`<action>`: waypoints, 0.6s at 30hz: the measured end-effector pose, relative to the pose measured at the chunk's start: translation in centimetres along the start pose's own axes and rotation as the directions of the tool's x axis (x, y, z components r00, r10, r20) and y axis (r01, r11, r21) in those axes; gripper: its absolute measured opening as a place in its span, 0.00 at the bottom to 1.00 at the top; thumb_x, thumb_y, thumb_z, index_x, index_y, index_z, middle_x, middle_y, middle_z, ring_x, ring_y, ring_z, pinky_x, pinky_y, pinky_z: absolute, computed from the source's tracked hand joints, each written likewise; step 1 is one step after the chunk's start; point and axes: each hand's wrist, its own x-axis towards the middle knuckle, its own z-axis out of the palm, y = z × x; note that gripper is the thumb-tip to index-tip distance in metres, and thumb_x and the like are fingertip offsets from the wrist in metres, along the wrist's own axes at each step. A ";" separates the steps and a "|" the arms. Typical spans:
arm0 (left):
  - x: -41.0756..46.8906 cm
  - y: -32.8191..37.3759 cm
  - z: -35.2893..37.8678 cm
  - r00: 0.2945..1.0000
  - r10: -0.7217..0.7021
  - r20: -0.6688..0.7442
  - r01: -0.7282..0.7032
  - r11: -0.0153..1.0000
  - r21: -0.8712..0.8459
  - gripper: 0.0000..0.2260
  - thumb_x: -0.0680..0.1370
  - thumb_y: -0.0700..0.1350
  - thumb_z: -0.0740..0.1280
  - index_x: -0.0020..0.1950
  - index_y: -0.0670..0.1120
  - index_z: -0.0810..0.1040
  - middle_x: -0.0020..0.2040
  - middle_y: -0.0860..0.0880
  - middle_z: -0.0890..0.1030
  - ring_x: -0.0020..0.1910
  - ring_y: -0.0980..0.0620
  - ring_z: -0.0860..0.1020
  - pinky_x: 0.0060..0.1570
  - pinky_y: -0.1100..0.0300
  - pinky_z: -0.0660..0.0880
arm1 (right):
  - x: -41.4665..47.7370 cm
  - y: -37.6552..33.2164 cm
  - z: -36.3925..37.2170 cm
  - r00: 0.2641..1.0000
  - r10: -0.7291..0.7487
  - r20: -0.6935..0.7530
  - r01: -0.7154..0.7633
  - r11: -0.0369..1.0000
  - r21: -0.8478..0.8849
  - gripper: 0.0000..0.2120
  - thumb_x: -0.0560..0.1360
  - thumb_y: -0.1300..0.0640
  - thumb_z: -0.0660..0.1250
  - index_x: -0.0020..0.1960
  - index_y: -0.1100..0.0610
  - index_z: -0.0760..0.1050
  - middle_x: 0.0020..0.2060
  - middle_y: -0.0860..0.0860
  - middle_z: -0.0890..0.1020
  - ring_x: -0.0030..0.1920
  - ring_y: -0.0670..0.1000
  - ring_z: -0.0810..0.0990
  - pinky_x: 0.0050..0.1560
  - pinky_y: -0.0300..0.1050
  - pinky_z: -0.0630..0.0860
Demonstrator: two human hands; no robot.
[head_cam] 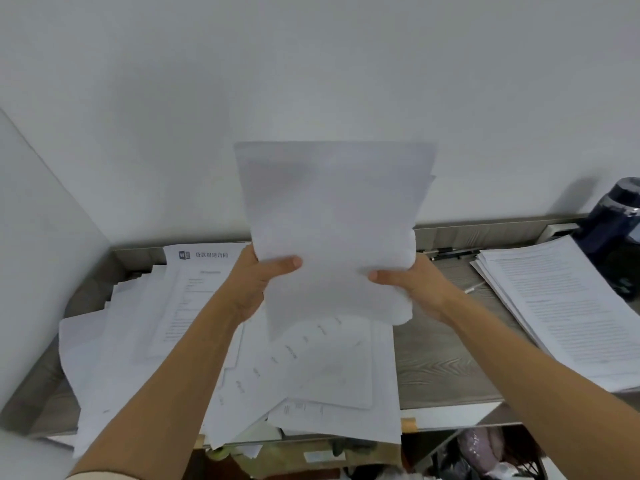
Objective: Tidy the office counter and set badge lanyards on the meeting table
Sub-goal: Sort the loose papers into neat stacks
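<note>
A sheaf of white paper sheets [332, 216] stands upright above the grey wood-grain counter [433, 362], blank side toward me. My left hand [258, 282] grips its lower left edge, thumb across the front. My right hand [412, 282] grips the lower right edge the same way. Under the sheaf lies a loose, untidy heap of printed papers [311, 375] spread over the counter's left half, some hanging past the front edge. No lanyards are in view.
A squared stack of printed sheets [568, 306] lies at the right. A dark blue bottle [616, 223] stands behind it by the wall. Pens [450, 253] lie along the back edge. Clutter shows below the counter front [478, 448]. A white wall rises behind.
</note>
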 end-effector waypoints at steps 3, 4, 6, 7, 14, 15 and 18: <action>-1.1 -2.1 -0.8 0.999 -0.043 -0.032 0.044 0.998 0.038 0.28 0.62 0.43 0.79 0.61 0.40 0.79 0.56 0.43 0.83 0.57 0.43 0.81 0.59 0.47 0.76 | 0.0 1.1 0.5 0.999 0.020 0.043 -0.015 0.994 -0.112 0.16 0.69 0.62 0.76 0.56 0.57 0.81 0.51 0.51 0.86 0.53 0.51 0.84 0.56 0.47 0.79; -1.4 -2.7 -1.0 0.997 -0.067 -0.040 0.069 0.996 0.050 0.31 0.60 0.45 0.80 0.61 0.40 0.79 0.56 0.43 0.83 0.56 0.44 0.81 0.60 0.47 0.76 | 0.0 1.6 0.6 0.998 0.031 0.047 -0.025 0.993 -0.119 0.15 0.70 0.62 0.76 0.56 0.57 0.81 0.51 0.50 0.86 0.53 0.51 0.84 0.56 0.46 0.79; -1.9 -3.9 -1.0 0.995 -0.089 -0.052 0.093 0.993 0.079 0.33 0.58 0.47 0.80 0.62 0.41 0.78 0.56 0.45 0.84 0.56 0.44 0.81 0.60 0.47 0.76 | -0.1 2.4 1.0 0.997 0.058 0.041 -0.053 0.991 -0.123 0.15 0.70 0.62 0.75 0.56 0.56 0.81 0.49 0.48 0.86 0.51 0.49 0.85 0.53 0.43 0.80; -2.1 -4.3 -0.9 0.994 -0.096 -0.053 0.100 0.991 0.084 0.33 0.58 0.46 0.81 0.62 0.42 0.79 0.55 0.45 0.84 0.56 0.44 0.81 0.59 0.47 0.76 | -0.2 2.8 1.3 0.996 0.071 0.044 -0.065 0.990 -0.127 0.16 0.70 0.62 0.76 0.57 0.56 0.81 0.49 0.48 0.86 0.51 0.47 0.85 0.51 0.40 0.80; -1.9 -5.1 -1.2 0.979 -0.120 -0.166 0.106 0.990 -0.095 0.17 0.67 0.41 0.77 0.54 0.39 0.81 0.53 0.42 0.84 0.55 0.40 0.81 0.51 0.53 0.79 | 0.4 4.1 2.6 0.995 0.066 -0.080 -0.066 0.998 -0.001 0.12 0.75 0.60 0.72 0.58 0.56 0.80 0.51 0.50 0.86 0.51 0.50 0.84 0.54 0.48 0.80; -1.8 -5.5 -2.2 0.966 -0.128 -0.224 0.135 0.991 0.017 0.18 0.68 0.44 0.78 0.55 0.39 0.80 0.53 0.42 0.84 0.56 0.41 0.81 0.52 0.54 0.77 | 0.7 4.1 2.5 0.988 0.088 -0.129 -0.086 0.996 0.018 0.12 0.75 0.60 0.71 0.59 0.58 0.80 0.51 0.52 0.86 0.49 0.51 0.85 0.51 0.47 0.80; -2.0 -8.1 -7.0 0.857 -0.050 -0.512 0.383 0.727 0.570 0.25 0.69 0.56 0.76 0.62 0.47 0.76 0.63 0.45 0.76 0.63 0.44 0.74 0.58 0.52 0.72 | 1.4 4.7 2.4 0.967 0.170 -0.191 -0.168 0.985 0.029 0.09 0.76 0.64 0.70 0.56 0.61 0.79 0.51 0.56 0.85 0.45 0.51 0.84 0.43 0.45 0.80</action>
